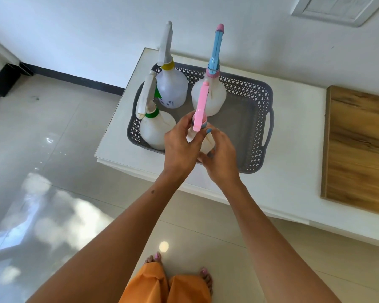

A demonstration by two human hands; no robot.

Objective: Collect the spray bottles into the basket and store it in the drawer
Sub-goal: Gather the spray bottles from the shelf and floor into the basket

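Note:
A grey perforated basket (258,119) stands on a white cabinet top. Three translucent spray bottles stand upright in it: one with a yellow collar (172,88) at the back left, one with a green collar (155,130) at the front left, and one with a blue sprayer and pink collar (212,97) at the back middle. A fourth bottle with a pink sprayer (200,108) is held over the basket's front. My left hand (179,147) grips its neck and my right hand (220,156) wraps its body, which is mostly hidden.
The white cabinet top (293,167) runs to the right, with a wooden board (359,147) on it. A white wall rises behind. Glossy tiled floor (53,171) lies to the left and below, where my bare feet and orange trousers show.

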